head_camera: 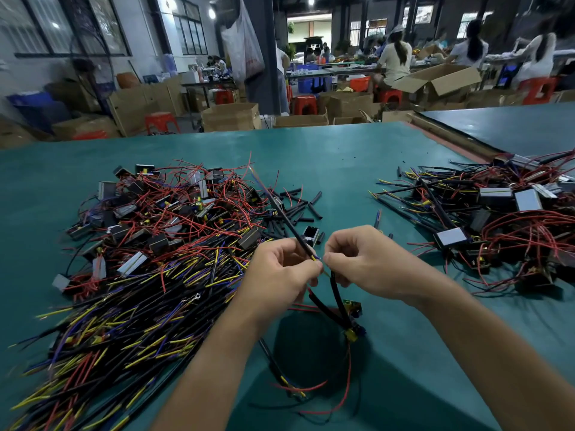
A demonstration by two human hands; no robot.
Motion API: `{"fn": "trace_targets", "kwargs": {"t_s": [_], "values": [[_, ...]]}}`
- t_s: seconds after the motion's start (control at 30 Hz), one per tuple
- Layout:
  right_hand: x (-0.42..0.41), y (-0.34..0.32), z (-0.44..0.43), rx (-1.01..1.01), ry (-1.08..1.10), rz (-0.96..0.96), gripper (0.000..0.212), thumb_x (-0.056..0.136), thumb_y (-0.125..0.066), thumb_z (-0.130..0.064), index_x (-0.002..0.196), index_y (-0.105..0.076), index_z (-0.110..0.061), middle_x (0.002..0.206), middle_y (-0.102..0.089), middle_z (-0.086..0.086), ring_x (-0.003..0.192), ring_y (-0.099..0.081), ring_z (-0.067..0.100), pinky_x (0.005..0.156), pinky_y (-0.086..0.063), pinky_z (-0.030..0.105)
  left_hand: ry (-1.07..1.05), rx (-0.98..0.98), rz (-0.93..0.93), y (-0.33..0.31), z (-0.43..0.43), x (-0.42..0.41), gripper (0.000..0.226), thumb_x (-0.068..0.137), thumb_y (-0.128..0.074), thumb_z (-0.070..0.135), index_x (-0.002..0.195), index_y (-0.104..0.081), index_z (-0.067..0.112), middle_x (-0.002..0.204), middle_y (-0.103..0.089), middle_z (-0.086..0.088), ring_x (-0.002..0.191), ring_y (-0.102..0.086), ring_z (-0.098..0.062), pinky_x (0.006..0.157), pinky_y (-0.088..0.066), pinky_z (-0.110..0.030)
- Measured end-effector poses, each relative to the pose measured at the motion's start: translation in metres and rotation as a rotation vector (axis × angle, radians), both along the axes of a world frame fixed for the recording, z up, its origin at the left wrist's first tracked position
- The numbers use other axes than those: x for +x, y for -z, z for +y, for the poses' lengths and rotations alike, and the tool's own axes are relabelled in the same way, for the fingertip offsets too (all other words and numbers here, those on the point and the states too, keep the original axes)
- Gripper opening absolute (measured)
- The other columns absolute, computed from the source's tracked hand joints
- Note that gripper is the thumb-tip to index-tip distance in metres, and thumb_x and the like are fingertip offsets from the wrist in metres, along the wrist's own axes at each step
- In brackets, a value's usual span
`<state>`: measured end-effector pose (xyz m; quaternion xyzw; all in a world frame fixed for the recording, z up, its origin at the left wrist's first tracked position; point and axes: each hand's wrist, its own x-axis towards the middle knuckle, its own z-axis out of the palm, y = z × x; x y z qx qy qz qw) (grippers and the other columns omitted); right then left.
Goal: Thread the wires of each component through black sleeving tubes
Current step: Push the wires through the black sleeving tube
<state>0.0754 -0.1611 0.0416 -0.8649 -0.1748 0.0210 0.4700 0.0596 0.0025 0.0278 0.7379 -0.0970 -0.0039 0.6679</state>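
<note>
Working over a teal-green table top (pixel 342 169) in a busy workshop hall.

Pinches a long thin black sleeving tube (pixel 287 222) near its lower end with the left hand (pixel 280 272), fingers curled round it, far end slanting up and away. Grips the yellow and blue wire tips (pixel 315 258) with the right hand (pixel 357 259), thumb and forefinger closed on them right at the tube's mouth, between the two hands and raised off the table. Leaves the small component with its yellow block (pixel 351 335) dangling below on two black-covered leads (pixel 334 290), close to the table, thin red wires (pixel 342 396) looping under the wrists.

Judged to be the feeding step; cannot tell how far in the tips sit. Calls next for keeping the tips together and straight, then pushing them in while sliding the tube down toward the component. Risks a splayed strand catching on the rim.

Further out: short black tube offcuts (pixel 298 206) just beyond the hands. To the left, a tangled heap of red-wired boxy parts (pixel 171 213) and a nearer sheaf of long black, yellow and blue leads (pixel 124 312). To the right, well apart, a second heap with dark sleeved leads (pixel 497 219). Behind, brown cardboard cartons (pixel 231 116), red plastic stools (pixel 161 121), seated workers (pixel 395 57).
</note>
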Motion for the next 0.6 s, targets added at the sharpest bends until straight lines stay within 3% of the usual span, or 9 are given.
{"fn": "trace_targets", "kwargs": {"t_s": [0.07, 0.17, 0.3, 0.4, 0.6], "values": [[-0.001, 0.000, 0.002, 0.045, 0.037, 0.084, 0.021, 0.086, -0.057, -0.012, 0.066, -0.060, -0.005, 0.055, -0.057, 0.002, 0.052, -0.053, 0.014, 0.057, -0.044, 0.030, -0.050, 0.099, -0.141, 0.003, -0.002, 0.000, 0.018, 0.069, -0.066, 0.017, 0.065, -0.058, 0.001, 0.053, -0.050, 0.000, 0.047, -0.038, -0.012, 0.046, -0.030, -0.024], [-0.001, -0.002, 0.002, 0.077, 0.055, 0.173, 0.023, 0.086, -0.058, -0.012, 0.064, -0.062, -0.008, 0.054, -0.057, 0.001, 0.050, -0.052, 0.011, 0.057, -0.046, 0.026, -0.089, 0.192, -0.280, 0.006, -0.004, -0.001, 0.022, 0.069, -0.067, 0.019, 0.062, -0.058, 0.001, 0.052, -0.046, 0.002, 0.050, -0.038, -0.011, 0.048, -0.030, -0.027], [-0.002, -0.006, -0.002, 0.080, 0.022, 0.245, 0.019, 0.085, -0.059, -0.012, 0.067, -0.062, -0.010, 0.053, -0.055, -0.001, 0.049, -0.052, 0.011, 0.056, -0.044, 0.025, -0.189, 0.256, -0.399, 0.006, -0.006, -0.003, 0.012, 0.067, -0.069, 0.020, 0.061, -0.064, 0.011, 0.050, -0.053, 0.007, 0.046, -0.042, -0.005, 0.047, -0.034, -0.018], [-0.003, -0.007, -0.003, 0.084, -0.011, 0.264, 0.019, 0.087, -0.059, -0.012, 0.068, -0.062, -0.010, 0.053, -0.054, -0.002, 0.050, -0.051, 0.011, 0.058, -0.044, 0.026, -0.180, 0.164, -0.356, 0.001, -0.008, -0.006, 0.005, 0.067, -0.068, 0.017, 0.065, -0.069, 0.013, 0.057, -0.062, 0.005, 0.048, -0.048, -0.006, 0.049, -0.038, -0.019], [-0.004, -0.008, -0.003, 0.097, -0.052, 0.212, 0.020, 0.087, -0.059, -0.018, 0.068, -0.059, -0.010, 0.055, -0.054, -0.003, 0.052, -0.051, 0.010, 0.062, -0.046, 0.028, -0.079, -0.026, -0.170, -0.004, -0.004, -0.004, 0.017, 0.073, -0.068, 0.014, 0.066, -0.066, -0.002, 0.049, -0.051, -0.011, 0.038, -0.043, -0.016, 0.043, -0.038, -0.019]]}}
